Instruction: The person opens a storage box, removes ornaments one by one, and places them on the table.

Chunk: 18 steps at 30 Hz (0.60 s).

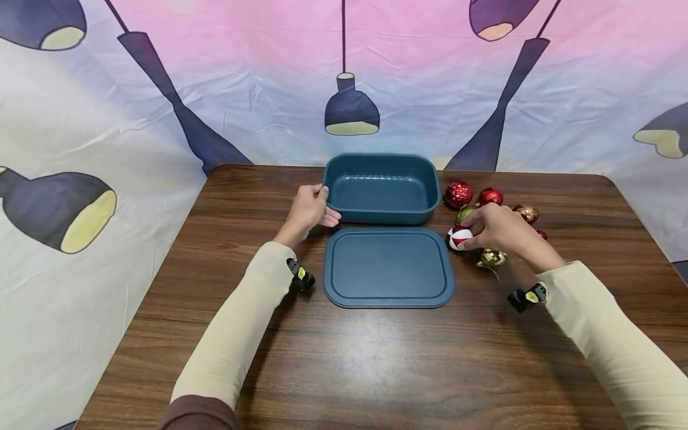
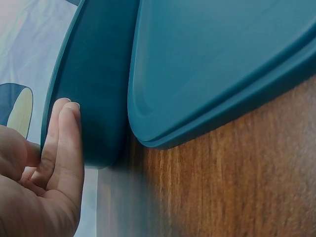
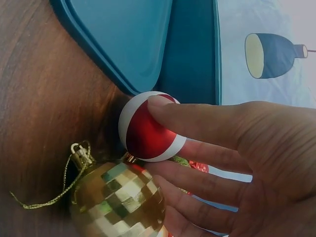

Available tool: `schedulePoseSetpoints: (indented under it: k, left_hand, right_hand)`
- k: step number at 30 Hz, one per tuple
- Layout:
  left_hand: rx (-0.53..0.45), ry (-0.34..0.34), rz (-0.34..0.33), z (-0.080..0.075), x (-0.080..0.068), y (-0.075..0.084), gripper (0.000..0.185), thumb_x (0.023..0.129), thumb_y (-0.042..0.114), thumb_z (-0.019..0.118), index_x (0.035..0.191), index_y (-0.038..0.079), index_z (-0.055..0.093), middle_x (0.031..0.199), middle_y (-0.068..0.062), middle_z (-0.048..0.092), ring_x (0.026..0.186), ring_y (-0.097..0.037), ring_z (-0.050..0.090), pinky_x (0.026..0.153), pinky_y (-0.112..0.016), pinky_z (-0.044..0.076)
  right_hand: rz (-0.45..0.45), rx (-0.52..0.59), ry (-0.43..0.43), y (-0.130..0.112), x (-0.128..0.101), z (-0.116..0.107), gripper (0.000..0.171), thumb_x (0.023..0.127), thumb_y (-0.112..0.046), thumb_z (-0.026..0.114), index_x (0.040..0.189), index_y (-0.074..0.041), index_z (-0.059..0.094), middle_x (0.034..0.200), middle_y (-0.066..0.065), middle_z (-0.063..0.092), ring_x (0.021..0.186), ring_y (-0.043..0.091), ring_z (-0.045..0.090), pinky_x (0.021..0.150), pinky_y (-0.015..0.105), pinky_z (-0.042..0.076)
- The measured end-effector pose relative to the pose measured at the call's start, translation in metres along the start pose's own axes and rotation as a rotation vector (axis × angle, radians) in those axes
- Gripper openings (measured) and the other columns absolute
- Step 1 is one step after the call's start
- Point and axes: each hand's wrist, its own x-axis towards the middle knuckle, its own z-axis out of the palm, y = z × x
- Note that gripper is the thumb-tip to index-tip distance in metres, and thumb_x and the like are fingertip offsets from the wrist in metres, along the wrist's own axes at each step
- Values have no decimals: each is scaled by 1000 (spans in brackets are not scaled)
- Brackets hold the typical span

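A dark teal rectangular box (image 1: 383, 216), without its lid on, stands at the table's back. My left hand (image 1: 310, 209) rests at the box's front left corner, its straight fingers (image 2: 69, 143) against the outer wall and the thumb by the rim. The matching flat lid (image 1: 389, 269) lies in front of the box. Just right of the lid, my right hand (image 1: 497, 230) holds a red and white Christmas ball (image 3: 150, 131) between thumb and fingers. Next to that hand lies a gold faceted ball (image 3: 118, 200) with a string loop.
Behind and beside my right hand are glittery red balls (image 1: 458, 194), a green ball (image 1: 464, 214) and a copper-coloured ball (image 1: 527, 213). The brown wooden table (image 1: 355, 370) ends at a hanging cloth printed with lamps (image 1: 352, 110).
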Motion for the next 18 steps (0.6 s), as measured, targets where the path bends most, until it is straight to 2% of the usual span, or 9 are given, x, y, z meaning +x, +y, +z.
schedulePoseSetpoints:
  k: [7,11,15,18]
  left_hand:
    - [2,-4,5,1,3,2,53,112,26,39,160,6,28,83,-21,74,71,-31,75,72,-43,64]
    - [3,-2,-3,-3,3,0,56,111,33,41,159,5,32,85,-20,74,72,-30,75,71,-41,64]
    - [11,25,-14,-16,-3,-2,64,109,47,40,155,3,39,88,-19,74,69,-25,74,67,-36,64]
    - [34,76,9,-31,-13,-2,68,107,52,41,152,1,43,94,-21,74,74,-27,74,66,-34,64]
  right_hand:
    - [36,9,0,2,-1,-4,50,78,-28,90,113,4,74,97,18,76,98,40,71,85,59,55]
    - [58,-5,15,1,-3,-11,53,79,-31,89,116,3,73,101,18,75,99,41,69,86,60,54]
    - [83,-9,54,-1,-10,-22,56,82,-39,85,119,0,72,107,19,74,98,38,68,85,62,51]
    - [88,-17,118,-1,-19,-34,57,86,-46,81,120,-2,73,110,19,73,91,34,68,77,54,53]
